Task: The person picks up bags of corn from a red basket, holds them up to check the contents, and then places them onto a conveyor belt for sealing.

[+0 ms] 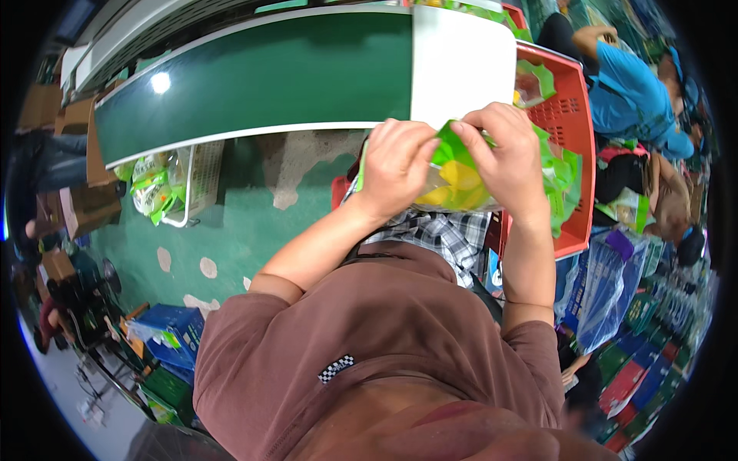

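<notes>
Both of my hands grip the top edge of a green and clear plastic bag (455,178) with yellow items inside. My left hand (398,164) pinches it at the left, and my right hand (507,152) pinches the upper right, thumb against the green film. The bag hangs in front of my lap, partly hidden by my fingers. Just beyond my hands lies the white end plate (464,63) of a conveyor with a green belt (259,75). Close to my right hand stands a red plastic crate (573,190) holding more green bags (556,178).
Under the belt's left part, a white basket (206,181) holds filled bags. Cardboard boxes (86,210) and a blue crate (173,331) stand at the left. A person in a blue shirt (628,95) is beyond the red crate. Stacked crates (634,374) fill the lower right.
</notes>
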Demonstrator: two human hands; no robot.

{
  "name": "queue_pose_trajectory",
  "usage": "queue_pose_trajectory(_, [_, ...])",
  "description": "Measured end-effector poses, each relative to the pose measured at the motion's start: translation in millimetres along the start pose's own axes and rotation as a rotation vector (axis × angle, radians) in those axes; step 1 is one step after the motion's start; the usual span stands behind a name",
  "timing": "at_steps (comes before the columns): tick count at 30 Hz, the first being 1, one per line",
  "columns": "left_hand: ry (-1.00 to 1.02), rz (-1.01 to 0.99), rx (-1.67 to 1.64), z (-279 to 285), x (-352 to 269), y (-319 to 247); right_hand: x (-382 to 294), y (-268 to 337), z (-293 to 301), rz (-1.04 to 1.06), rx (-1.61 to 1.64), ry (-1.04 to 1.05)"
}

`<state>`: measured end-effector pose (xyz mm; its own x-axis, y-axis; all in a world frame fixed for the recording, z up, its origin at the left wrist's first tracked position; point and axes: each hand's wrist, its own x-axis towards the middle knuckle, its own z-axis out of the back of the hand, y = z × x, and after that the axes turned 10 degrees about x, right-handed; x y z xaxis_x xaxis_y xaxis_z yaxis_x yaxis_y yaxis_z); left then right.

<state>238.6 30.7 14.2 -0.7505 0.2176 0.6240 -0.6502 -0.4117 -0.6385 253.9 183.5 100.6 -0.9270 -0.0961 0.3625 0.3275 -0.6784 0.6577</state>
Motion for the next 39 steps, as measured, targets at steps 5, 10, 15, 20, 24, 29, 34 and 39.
queue_pose_trajectory(5, [-0.089, 0.383, -0.197, 6, -23, 19, -48, -16, 27, 0.089, 0.01, -0.695])
queue_pose_trajectory(10, [-0.178, 0.49, -0.451, 20, -31, 29, -120, -60, 11, -0.182, 0.147, -0.668])
queue_pose_trajectory(15, [-0.157, 0.471, -0.427, 22, -27, 26, -114, -61, -30, -0.314, 0.543, -0.601])
queue_pose_trajectory(20, [-0.144, 0.513, -0.429, 21, -28, 32, -80, -68, -30, -0.338, 0.713, -0.7])
queue_pose_trajectory(24, [-0.146, 0.531, -0.444, 19, -30, 34, -88, -86, -25, -0.27, 0.808, -0.463])
queue_pose_trajectory(29, [-0.083, 0.49, -0.328, 30, -34, 30, -97, -67, -27, -0.357, 0.97, -0.617])
queue_pose_trajectory(34, [-0.088, 0.635, -0.522, 40, -25, 27, -90, -57, -25, -0.428, 1.075, -0.655])
queue_pose_trajectory(39, [-0.044, 0.74, -0.706, 35, -24, 28, -83, -71, -28, -0.462, 1.09, -0.666])
